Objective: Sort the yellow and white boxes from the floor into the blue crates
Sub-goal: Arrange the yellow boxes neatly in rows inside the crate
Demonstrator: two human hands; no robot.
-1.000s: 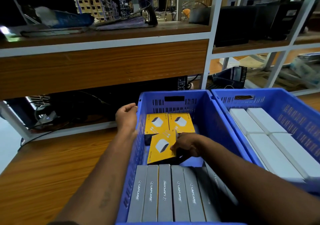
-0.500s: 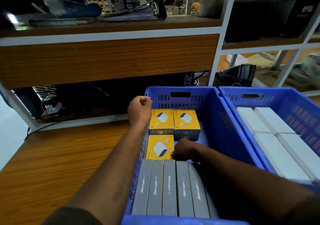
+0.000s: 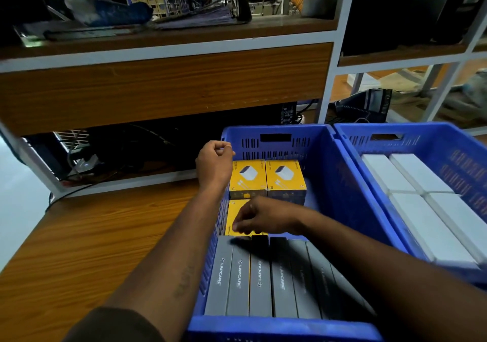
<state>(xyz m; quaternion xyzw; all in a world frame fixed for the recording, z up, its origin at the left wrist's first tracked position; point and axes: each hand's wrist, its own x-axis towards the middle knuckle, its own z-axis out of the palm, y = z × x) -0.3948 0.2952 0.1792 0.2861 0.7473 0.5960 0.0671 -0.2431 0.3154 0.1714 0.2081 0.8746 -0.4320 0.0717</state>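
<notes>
Grey boxes (image 3: 259, 275) stand in a row at the near end of the left blue crate (image 3: 340, 183). Beyond them the right hand (image 3: 259, 219), fingers loosely bent and holding nothing, hovers over a yellow box (image 3: 233, 216), covering most of it. Farther in, two yellow boxes (image 3: 267, 176) lie side by side. The left hand (image 3: 213, 163), curled, rests at the crate's left wall. White boxes (image 3: 421, 196) fill the right crate (image 3: 448, 141); shelving (image 3: 163, 85) stands behind.

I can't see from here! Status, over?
Left hand curled on left crate rim. Right hand over third yellow box, fingers loose. Box down beside grey boxes. Nothing in the way.
</notes>
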